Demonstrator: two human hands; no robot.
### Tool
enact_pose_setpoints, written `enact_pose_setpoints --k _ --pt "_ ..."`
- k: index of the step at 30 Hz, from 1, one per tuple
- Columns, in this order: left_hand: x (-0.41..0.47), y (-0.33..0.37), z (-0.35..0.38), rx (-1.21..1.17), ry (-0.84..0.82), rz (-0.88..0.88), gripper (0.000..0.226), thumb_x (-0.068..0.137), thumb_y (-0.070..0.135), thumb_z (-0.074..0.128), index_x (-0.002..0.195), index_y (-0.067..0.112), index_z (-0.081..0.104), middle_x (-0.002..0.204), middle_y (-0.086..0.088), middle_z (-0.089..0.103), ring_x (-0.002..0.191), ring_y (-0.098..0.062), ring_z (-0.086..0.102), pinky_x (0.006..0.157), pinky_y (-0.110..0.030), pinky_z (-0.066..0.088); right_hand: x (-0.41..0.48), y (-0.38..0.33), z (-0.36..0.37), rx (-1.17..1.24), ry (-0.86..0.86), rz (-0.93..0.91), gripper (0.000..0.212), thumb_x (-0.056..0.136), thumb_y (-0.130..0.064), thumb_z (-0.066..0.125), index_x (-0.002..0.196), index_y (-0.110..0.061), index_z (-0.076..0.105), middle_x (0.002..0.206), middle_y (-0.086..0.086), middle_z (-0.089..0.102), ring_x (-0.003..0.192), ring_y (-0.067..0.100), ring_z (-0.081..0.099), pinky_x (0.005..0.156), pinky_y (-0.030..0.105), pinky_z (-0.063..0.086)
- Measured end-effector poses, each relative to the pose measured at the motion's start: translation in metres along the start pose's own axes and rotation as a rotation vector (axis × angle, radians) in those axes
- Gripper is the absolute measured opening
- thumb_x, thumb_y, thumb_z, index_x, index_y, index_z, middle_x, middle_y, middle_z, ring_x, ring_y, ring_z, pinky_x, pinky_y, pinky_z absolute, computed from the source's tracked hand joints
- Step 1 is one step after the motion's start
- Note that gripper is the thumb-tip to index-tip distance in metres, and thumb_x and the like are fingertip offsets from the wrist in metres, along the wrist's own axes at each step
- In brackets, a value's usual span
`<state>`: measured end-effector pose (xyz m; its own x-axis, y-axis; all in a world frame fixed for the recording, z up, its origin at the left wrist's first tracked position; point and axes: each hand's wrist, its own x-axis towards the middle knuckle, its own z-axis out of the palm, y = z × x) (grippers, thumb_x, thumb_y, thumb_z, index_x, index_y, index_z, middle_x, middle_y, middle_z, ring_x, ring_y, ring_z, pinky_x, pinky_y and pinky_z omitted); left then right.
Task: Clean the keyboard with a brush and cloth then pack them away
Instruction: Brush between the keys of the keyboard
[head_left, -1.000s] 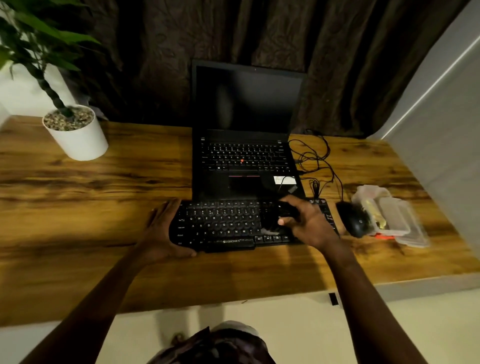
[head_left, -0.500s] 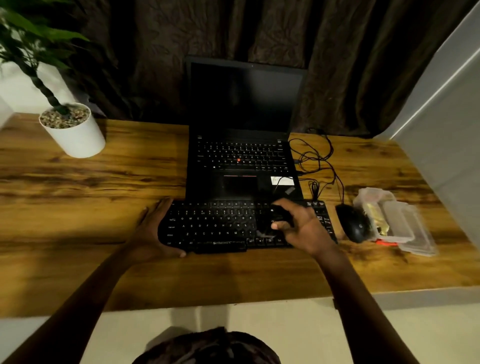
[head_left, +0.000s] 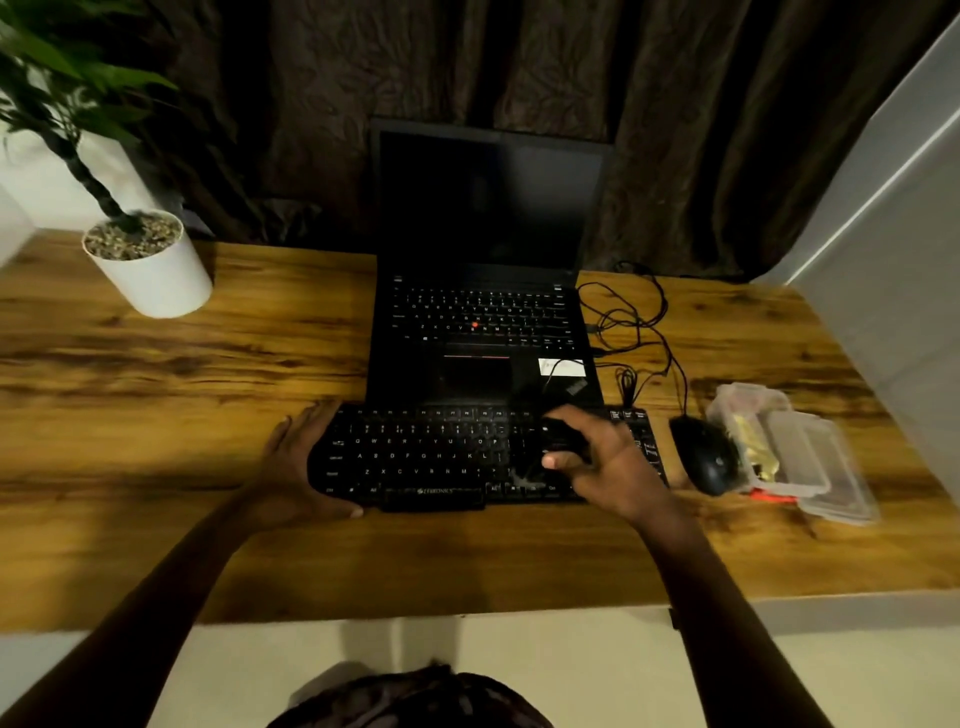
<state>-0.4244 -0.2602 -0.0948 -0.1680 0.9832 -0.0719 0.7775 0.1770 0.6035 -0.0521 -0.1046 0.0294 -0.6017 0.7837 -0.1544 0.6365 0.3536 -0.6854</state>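
Note:
A black keyboard (head_left: 431, 457) lies on the wooden desk in front of an open laptop. My left hand (head_left: 293, 467) braces its left end, with the fingers straight along the side and the thumb along the front edge. My right hand (head_left: 605, 465) hovers over the keyboard's right part and pinches a small dark brush (head_left: 561, 440). Pale bristles seem to touch the keys near the bottom row, but blur hides the detail. I cannot make out a cloth.
The black laptop (head_left: 483, 332) stands just behind the keyboard. A black mouse (head_left: 704, 457) and tangled cables (head_left: 631, 332) lie to the right. A clear plastic case (head_left: 795, 452) sits near the desk's right edge. A white plant pot (head_left: 150, 270) stands at the back left.
My right hand has made small strokes with the brush over the right half of the keys. My left hand has kept its place on the keyboard's left end. The view has shifted slightly.

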Motion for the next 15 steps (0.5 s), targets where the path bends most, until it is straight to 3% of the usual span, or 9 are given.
enact_pose_setpoints --k 2,5,7,11,15 --pt "0.0 0.001 0.003 0.039 -0.003 -0.011 0.136 0.037 0.098 0.061 0.148 0.059 -0.008 0.164 0.01 0.011 0.153 -0.013 0.005 0.125 -0.043 0.001 -0.005 0.011 -0.011 -0.028 0.003 0.017 0.047 0.089 -0.022 0.072 0.128 -0.039 0.053 0.111 -0.003 0.066 0.094 0.007 0.067 0.069 0.024 0.059" --pt "0.001 -0.001 0.003 0.046 0.017 -0.018 0.135 0.039 0.096 0.063 0.148 0.059 -0.007 0.164 0.01 0.011 0.153 -0.013 0.005 0.125 -0.046 0.004 -0.012 0.021 -0.02 -0.108 0.015 0.083 0.051 0.084 -0.045 0.07 0.125 -0.06 0.044 0.125 0.005 0.059 0.109 0.022 0.062 0.085 0.045 0.059" --pt "0.002 0.001 0.0 0.046 0.015 -0.032 0.135 0.04 0.094 0.065 0.148 0.059 -0.007 0.164 0.011 0.011 0.153 -0.013 0.005 0.124 -0.047 0.005 -0.013 0.015 -0.015 -0.143 -0.001 0.093 0.055 0.085 -0.041 0.07 0.126 -0.063 0.041 0.129 0.006 0.054 0.116 0.025 0.056 0.09 0.052 0.055" --pt "0.004 -0.001 0.001 0.08 0.012 -0.011 0.137 0.041 0.093 0.068 0.15 0.056 -0.007 0.164 0.01 0.01 0.153 -0.014 0.004 0.124 -0.049 0.005 -0.007 -0.006 0.01 -0.14 -0.038 0.052 0.053 0.091 -0.028 0.068 0.132 -0.051 0.043 0.12 -0.002 0.051 0.117 0.019 0.049 0.094 0.046 0.052" --pt "0.003 -0.001 0.0 0.054 0.004 -0.034 0.14 0.038 0.092 0.07 0.151 0.054 -0.003 0.165 0.01 0.009 0.153 -0.01 0.0 0.125 -0.046 0.003 -0.006 -0.013 0.013 -0.051 -0.062 -0.012 0.048 0.09 -0.025 0.069 0.127 -0.047 0.049 0.116 -0.003 0.059 0.097 0.01 0.06 0.077 0.031 0.057"
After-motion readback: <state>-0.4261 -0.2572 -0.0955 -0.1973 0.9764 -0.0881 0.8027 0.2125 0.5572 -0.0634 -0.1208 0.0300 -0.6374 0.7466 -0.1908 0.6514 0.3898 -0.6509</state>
